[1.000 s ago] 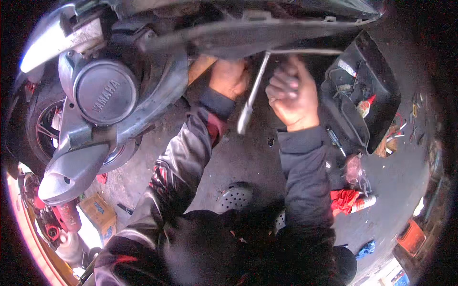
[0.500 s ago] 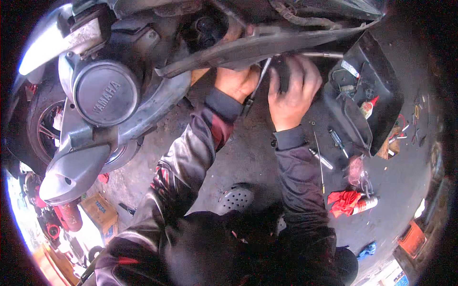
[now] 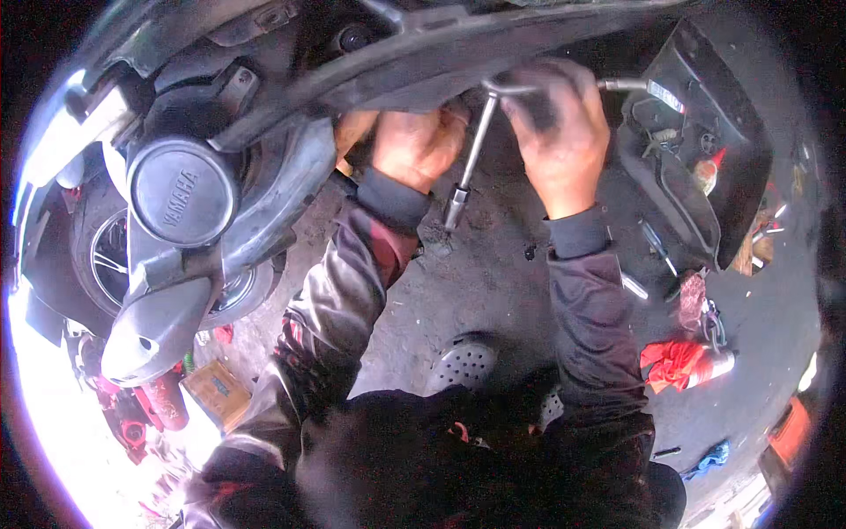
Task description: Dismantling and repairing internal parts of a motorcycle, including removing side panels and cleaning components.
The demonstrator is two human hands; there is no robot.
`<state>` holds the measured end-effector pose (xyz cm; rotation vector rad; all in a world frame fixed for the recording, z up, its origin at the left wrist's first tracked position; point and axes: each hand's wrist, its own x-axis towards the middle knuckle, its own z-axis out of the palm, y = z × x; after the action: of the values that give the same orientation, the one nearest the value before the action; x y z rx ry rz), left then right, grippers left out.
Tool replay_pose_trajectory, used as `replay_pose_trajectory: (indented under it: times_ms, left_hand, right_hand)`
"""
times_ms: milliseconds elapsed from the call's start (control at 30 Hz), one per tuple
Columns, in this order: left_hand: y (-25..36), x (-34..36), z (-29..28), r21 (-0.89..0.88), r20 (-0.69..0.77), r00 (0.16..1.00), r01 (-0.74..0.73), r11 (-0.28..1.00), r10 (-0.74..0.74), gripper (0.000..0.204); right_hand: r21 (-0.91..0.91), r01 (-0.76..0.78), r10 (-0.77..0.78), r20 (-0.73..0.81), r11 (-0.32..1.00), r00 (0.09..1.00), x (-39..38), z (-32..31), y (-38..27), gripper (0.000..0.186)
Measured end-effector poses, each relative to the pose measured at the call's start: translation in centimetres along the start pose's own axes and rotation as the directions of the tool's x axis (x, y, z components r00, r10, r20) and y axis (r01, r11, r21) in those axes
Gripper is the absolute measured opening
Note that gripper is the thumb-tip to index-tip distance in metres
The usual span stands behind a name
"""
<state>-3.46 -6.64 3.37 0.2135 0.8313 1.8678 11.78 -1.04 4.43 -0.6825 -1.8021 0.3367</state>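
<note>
Far to the left stands the scooter's rear wheel [image 3: 110, 256], its dark rubber tyre half hidden behind a grey, rounded engine casing [image 3: 172, 264] capped with a smooth circular black cover [image 3: 182, 192]. Below it, a small brown cardboard box [image 3: 218, 392] lies on the rough, stained concrete floor [image 3: 493, 273]. A long, dull black plastic body panel [image 3: 458, 66] runs across the top. Just under its edge, the left hand [image 3: 416, 145] is curled shut against the underside of the panel; what it grips I cannot tell. Beside it hangs a metal T-handle socket wrench [image 3: 469, 163], its slim, shiny shaft slanting down and left to a short cylindrical socket end. The right hand [image 3: 560, 132] is wrapped firmly around the wrench's crossbar, whose bare steel tip sticks out to the right. Both forearms wear glossy, dark jacket sleeves with ribbed cuffs. Further right leans a black moulded plastic panel [image 3: 705, 150], and loose tools [image 3: 656, 247] lie on the floor near it. Below these lies a crumpled red rag [image 3: 670, 363] against a pale cylindrical can [image 3: 716, 366].
</note>
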Motion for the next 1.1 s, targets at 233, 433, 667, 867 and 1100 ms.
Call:
replay_pose_trajectory:
  times_ms: [233,433,667,867,1100]
  left_hand:
    - [0.2,0.3,1.1,-0.192,0.186,0.982,0.022,0.981,0.014,0.020]
    - [-0.4,0.0,0.6,-0.284,0.196,0.980,0.033,0.958,0.024,0.024]
    - [0.2,0.1,1.7,-0.355,0.321,0.947,0.122,0.927,-0.002,0.026]
    - [-0.5,0.5,1.1,-0.405,0.403,0.915,0.206,0.891,-0.028,0.024]
    - [0.3,1.1,-0.8,0.059,0.150,0.986,0.066,0.996,-0.074,0.023]
  right_hand:
    - [0.168,-0.289,0.280,0.077,0.942,0.957,0.3,0.8,-0.5,0.035]
    - [-0.094,-0.132,0.116,-0.162,0.987,0.980,0.3,-0.3,-2.2,0.028]
    - [-0.080,-0.076,0.067,-0.108,0.994,0.992,-0.1,0.6,-1.9,0.021]
    - [-0.135,-0.035,0.027,-0.054,0.990,0.998,0.0,0.5,-1.5,0.013]
    - [0.209,-0.632,0.585,0.248,0.746,0.772,0.7,0.6,-4.5,0.015]
